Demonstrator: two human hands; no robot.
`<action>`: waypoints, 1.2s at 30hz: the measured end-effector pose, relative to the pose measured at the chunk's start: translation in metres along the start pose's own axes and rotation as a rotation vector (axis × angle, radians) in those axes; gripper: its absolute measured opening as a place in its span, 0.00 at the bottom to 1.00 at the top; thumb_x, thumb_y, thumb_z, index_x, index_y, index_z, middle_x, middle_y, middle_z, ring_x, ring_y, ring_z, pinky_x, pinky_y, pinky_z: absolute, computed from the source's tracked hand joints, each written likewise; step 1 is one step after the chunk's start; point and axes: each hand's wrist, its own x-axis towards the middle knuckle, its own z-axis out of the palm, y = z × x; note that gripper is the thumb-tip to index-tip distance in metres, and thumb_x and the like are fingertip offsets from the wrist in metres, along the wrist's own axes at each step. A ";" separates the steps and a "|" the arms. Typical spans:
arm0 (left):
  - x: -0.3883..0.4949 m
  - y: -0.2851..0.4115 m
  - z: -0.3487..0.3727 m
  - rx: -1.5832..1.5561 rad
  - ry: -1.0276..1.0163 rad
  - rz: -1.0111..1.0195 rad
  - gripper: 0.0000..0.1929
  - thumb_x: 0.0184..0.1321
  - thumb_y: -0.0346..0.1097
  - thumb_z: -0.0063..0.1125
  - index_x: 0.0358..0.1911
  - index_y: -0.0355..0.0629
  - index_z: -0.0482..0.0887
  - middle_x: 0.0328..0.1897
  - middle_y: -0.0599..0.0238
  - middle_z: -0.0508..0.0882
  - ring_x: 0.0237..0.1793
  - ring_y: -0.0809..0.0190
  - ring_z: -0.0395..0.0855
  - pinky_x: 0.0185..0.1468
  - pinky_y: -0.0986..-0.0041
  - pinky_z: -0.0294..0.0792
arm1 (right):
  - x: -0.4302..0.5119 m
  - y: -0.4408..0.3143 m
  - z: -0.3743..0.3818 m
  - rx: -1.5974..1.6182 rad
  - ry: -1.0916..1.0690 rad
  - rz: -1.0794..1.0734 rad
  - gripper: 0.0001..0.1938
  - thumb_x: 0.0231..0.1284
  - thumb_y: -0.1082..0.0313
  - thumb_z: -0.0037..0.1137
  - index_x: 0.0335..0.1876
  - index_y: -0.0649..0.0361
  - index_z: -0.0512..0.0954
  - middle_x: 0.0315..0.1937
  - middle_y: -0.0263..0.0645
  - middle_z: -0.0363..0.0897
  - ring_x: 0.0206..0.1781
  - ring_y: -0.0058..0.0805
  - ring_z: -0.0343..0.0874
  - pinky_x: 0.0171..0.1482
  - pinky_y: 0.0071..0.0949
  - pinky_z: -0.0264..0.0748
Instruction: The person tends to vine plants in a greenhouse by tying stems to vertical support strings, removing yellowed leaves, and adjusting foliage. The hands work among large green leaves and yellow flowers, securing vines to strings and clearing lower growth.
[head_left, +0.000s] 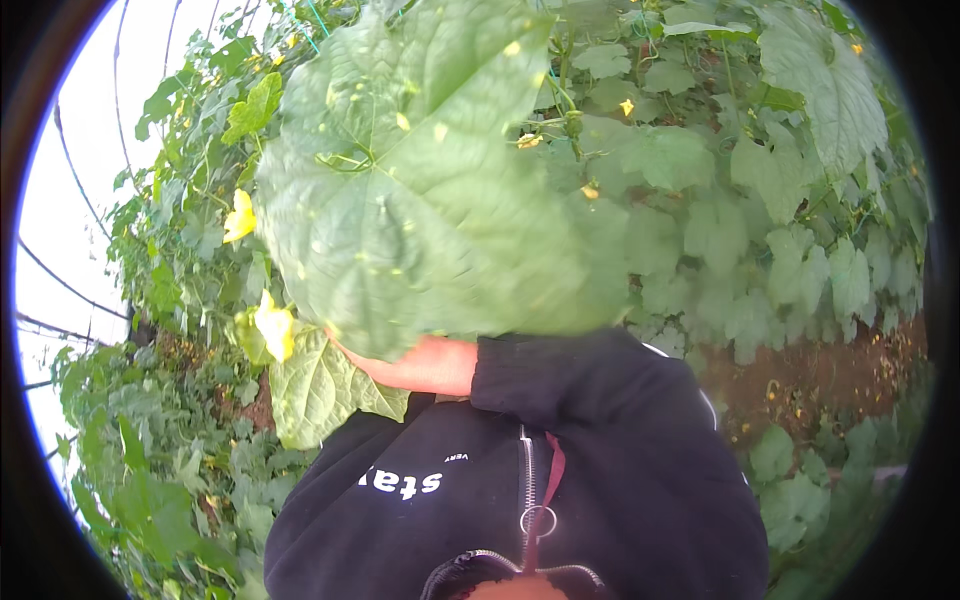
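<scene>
A large green leaf of a climbing cucurbit vine fills the space close before me, partly blurred. Beneath its lower edge, my right hand reaches across my chest from a black sleeve. The big leaf covers most of its fingers, so I cannot tell what they hold. A smaller leaf hangs just beside and below the hand. Near it are a pale yellow flower and, higher up, a second yellow flower. My left hand is out of view.
Dense vine foliage with scattered yellow flowers stands ahead and to the right. Brown soil shows below it. More low foliage lies at the left. Thin green strings run at the top, and dark curved frame lines cross the bright covering.
</scene>
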 end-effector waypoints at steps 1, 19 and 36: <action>0.013 0.008 -0.001 -0.013 0.058 0.030 0.20 0.61 0.31 0.48 0.57 0.37 0.67 0.55 0.57 0.74 0.56 0.61 0.71 0.58 0.71 0.63 | -0.012 -0.002 -0.009 -0.076 0.128 -0.149 0.18 0.58 0.69 0.39 0.55 0.64 0.68 0.52 0.48 0.69 0.51 0.39 0.70 0.52 0.33 0.68; 0.067 0.050 -0.046 0.333 0.284 0.174 0.22 0.66 0.43 0.42 0.60 0.42 0.67 0.56 0.59 0.75 0.53 0.59 0.72 0.58 0.70 0.62 | -0.021 0.119 -0.180 0.424 0.828 0.238 0.16 0.53 0.70 0.45 0.48 0.60 0.59 0.58 0.49 0.57 0.58 0.52 0.64 0.58 0.47 0.63; 0.029 -0.019 -0.098 1.048 0.098 0.141 0.12 0.48 0.33 0.60 0.39 0.45 0.81 0.28 0.57 0.80 0.35 0.50 0.78 0.42 0.62 0.65 | -0.248 0.078 -0.340 -0.027 1.722 0.232 0.30 0.65 0.62 0.44 0.67 0.63 0.47 0.64 0.52 0.54 0.62 0.46 0.63 0.61 0.41 0.66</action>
